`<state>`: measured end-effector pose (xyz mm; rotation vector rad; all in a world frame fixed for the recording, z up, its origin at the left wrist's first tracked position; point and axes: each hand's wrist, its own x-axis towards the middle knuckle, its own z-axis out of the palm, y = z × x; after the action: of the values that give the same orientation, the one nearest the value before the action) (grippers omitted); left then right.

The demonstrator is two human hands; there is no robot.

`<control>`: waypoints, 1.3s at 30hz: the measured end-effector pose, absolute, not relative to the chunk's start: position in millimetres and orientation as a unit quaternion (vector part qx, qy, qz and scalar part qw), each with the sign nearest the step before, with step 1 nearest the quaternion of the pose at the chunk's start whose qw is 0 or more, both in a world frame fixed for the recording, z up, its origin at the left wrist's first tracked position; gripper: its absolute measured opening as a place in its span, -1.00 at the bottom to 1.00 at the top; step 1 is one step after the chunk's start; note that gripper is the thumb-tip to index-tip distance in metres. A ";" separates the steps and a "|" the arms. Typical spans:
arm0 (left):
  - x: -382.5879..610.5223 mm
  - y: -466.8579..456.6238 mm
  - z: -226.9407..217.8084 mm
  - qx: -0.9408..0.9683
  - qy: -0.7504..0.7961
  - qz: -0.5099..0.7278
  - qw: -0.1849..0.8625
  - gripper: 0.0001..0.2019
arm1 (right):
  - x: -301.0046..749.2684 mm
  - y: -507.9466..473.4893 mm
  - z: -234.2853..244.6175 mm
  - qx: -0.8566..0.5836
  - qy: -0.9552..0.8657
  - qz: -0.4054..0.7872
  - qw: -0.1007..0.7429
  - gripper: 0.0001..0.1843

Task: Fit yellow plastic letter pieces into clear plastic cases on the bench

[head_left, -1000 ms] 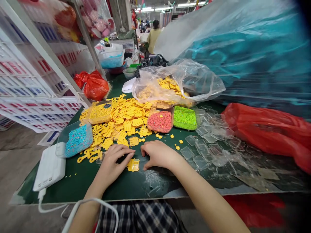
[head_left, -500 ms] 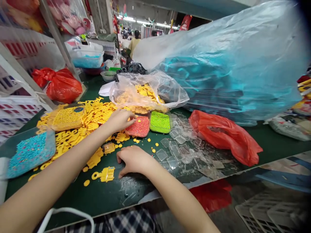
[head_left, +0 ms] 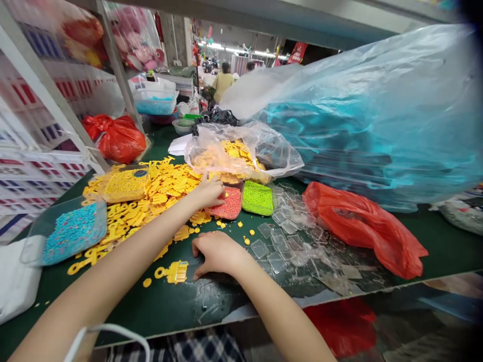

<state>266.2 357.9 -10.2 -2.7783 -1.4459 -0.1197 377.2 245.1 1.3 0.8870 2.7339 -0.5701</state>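
My left hand [head_left: 210, 193] reaches over the left edge of a clear tray of red beads [head_left: 231, 203]. Its fingertips are bent together at the beads, and whatever they pinch is too small to make out. My right hand [head_left: 219, 253] rests on the green tabletop, thumb and forefinger apart, with nothing visible between them. Just left of it lies a yellow plastic piece [head_left: 177, 272] with a ring at one end and a small printed panel. A yellow disc [head_left: 147, 282] is beside that piece. Green beads [head_left: 257, 197] fill another tray, right of the red ones.
A heap of yellow plastic pieces [head_left: 169, 181] spreads behind my left arm, near trays of yellow beads [head_left: 126, 185] and blue beads [head_left: 71, 229]. Clear square covers [head_left: 277, 261] lie to the right, before a red bag [head_left: 362, 221]. A large bag of blue material [head_left: 339, 136] stands behind.
My left hand has come down closer to the red beads, its fingers more bent. My right hand stays by the yellow piece. The whole view has shifted, showing more at the left.
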 end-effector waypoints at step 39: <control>281.7 344.7 25.2 -0.857 -0.488 0.046 -0.159 -0.86 | 371.4 240.1 1.8 0.325 0.921 -0.181 0.117 -0.54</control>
<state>281.7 344.7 25.2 -3.0049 -1.7096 0.1603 371.4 240.1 1.8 0.9520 2.6951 -0.5308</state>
